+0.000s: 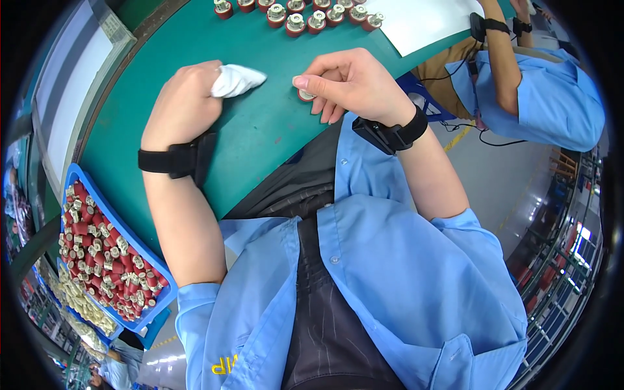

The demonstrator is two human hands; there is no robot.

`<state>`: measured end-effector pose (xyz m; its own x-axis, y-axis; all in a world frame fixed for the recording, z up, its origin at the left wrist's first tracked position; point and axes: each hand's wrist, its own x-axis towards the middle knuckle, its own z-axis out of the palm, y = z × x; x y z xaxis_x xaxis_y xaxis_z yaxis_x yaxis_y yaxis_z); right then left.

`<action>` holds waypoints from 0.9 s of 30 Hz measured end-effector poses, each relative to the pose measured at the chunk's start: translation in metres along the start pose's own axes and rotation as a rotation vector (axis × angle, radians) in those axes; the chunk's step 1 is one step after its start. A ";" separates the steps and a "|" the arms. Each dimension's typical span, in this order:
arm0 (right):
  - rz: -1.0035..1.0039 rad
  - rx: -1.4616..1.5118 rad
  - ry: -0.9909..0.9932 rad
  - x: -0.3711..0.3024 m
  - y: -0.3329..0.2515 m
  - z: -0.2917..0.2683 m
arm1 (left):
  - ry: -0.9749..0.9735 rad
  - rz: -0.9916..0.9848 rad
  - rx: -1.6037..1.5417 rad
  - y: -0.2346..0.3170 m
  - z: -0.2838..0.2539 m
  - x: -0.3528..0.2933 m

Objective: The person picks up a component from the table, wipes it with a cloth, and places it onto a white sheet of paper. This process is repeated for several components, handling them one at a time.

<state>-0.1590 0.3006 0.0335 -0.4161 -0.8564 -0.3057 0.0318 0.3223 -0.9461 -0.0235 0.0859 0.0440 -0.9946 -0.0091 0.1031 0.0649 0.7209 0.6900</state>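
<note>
My left hand (184,101) is closed in a fist around a white cloth (238,80), whose pointed end sticks out to the right over the green table. To its right, my right hand (354,81) pinches a small red part with a pale face (305,95) between thumb and fingers. Most of that part is hidden behind the fingers. Beyond both hands, several red cylindrical parts with pale tops (296,25) stand upright on the table at the far side.
The green table (260,140) has a white sheet (422,23) at the far right. At the left, a blue bin (120,224) is full of similar red parts. A co-worker in a blue shirt (559,97) sits at the right; a metal rack (559,273) stands behind.
</note>
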 end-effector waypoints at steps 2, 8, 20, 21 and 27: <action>-0.003 -0.010 0.008 0.001 -0.002 -0.001 | 0.026 -0.039 -0.021 -0.006 -0.008 -0.003; 0.025 0.009 -0.013 -0.003 -0.005 -0.001 | -0.119 0.099 0.049 0.017 0.015 0.005; 0.000 -0.031 -0.005 0.000 -0.005 -0.003 | -0.126 0.047 0.245 0.026 0.018 0.006; 0.000 -0.029 -0.003 0.000 -0.005 -0.003 | -0.084 -0.012 0.292 0.021 0.015 0.004; -0.016 0.004 -0.008 -0.004 0.000 -0.001 | -0.132 0.129 0.167 0.023 0.008 0.003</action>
<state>-0.1582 0.3046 0.0350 -0.4095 -0.8646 -0.2911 0.0286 0.3067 -0.9514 -0.0256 0.1078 0.0544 -0.9816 0.1733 0.0804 0.1888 0.8151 0.5477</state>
